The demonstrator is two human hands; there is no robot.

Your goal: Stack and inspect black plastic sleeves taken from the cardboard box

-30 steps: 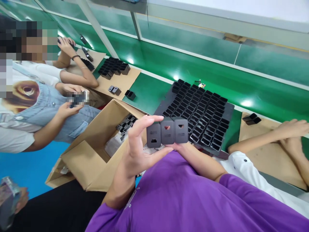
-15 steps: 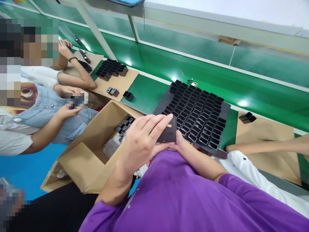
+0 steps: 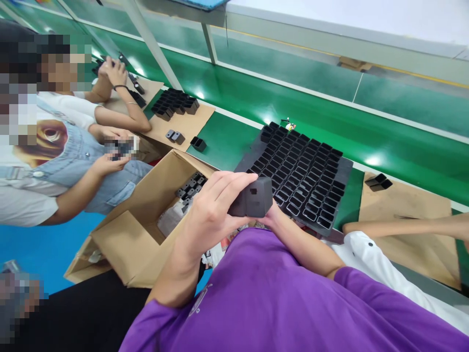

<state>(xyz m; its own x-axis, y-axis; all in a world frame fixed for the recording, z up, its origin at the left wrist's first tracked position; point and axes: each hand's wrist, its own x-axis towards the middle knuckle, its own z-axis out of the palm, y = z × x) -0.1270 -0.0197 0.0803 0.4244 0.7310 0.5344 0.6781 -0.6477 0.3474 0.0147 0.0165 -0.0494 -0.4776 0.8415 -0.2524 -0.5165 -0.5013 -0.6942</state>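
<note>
Cardboard box (image 3: 146,230) of loose black shells (image 3: 190,187)

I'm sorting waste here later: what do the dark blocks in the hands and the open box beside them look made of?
Dark blocks: probably moulded plastic, matte charcoal, with crisp edges and cut-out openings. Open box: corrugated cardboard, plain brown, with folded flaps.

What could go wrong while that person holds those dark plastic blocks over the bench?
The dark plastic housings are pinched between the left hand and the mostly hidden right hand, so one might slip out. They sit above the open cardboard box and beside the black tray of sockets; a dropped piece could land in either.
</note>
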